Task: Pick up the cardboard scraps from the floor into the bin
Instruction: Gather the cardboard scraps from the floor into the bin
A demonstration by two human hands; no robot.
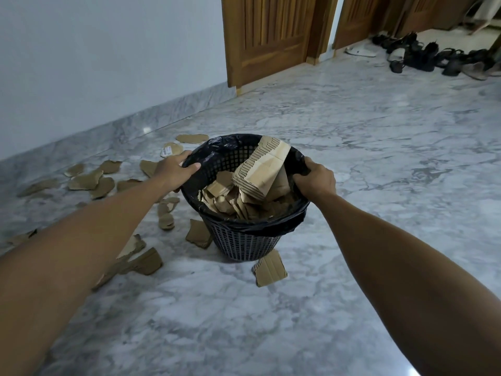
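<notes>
A black mesh bin (245,244) lined with a black bag stands on the marble floor at centre. It holds several brown cardboard pieces, one large folded piece (261,169) sticking up above the rim. My left hand (173,169) grips the bin's left rim, my right hand (315,180) grips its right rim. Several cardboard scraps (89,181) lie scattered on the floor to the left. One scrap (199,234) leans by the bin's base on the left, another (271,268) lies just in front of it.
A grey wall with a marble skirting (135,123) runs along the left. Wooden doors (268,36) stand at the back. Several dark shoes and sandals (423,57) are lined up at the far right. Open marble floor (379,145) lies to the right and in front.
</notes>
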